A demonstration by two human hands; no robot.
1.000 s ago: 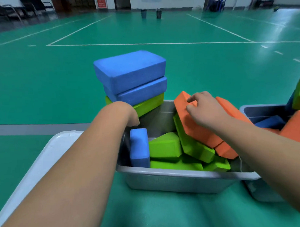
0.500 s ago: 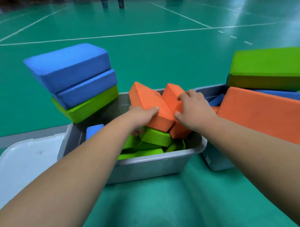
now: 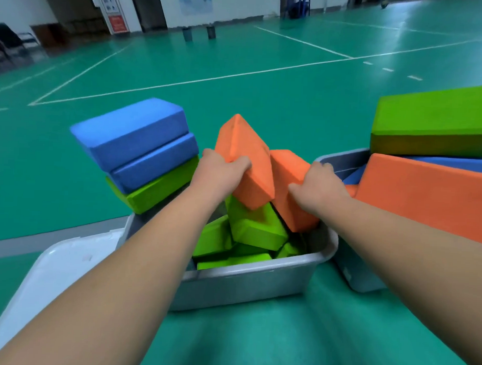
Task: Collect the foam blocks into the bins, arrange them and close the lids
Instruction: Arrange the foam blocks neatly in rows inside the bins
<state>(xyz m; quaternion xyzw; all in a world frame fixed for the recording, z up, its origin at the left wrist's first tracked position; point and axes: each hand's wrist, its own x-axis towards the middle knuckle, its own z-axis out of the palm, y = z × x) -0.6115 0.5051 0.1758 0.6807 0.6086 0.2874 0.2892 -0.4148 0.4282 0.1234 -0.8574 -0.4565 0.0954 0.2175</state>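
A grey bin (image 3: 247,281) sits in front of me, filled with green foam blocks (image 3: 256,226). My left hand (image 3: 218,176) grips a tilted orange block (image 3: 243,152) that sticks up above the bin. My right hand (image 3: 317,189) holds a second orange block (image 3: 289,173) leaning beside it. Two blue blocks (image 3: 135,135) stacked on a green block (image 3: 155,190) rest at the bin's far left corner. A second grey bin (image 3: 341,161) on the right holds a large orange block (image 3: 425,194), blue blocks and a green block (image 3: 433,120) on top.
A white lid (image 3: 48,276) lies on the floor at the left of the near bin. All around is green sports floor (image 3: 265,87) with white lines. Chairs (image 3: 9,43) and two small dark bins (image 3: 198,33) stand far off by the wall.
My left hand moved from the blue block in the bin onto an orange block and lifted its end upward. My right hand shifted to the second orange block. The view swung right.
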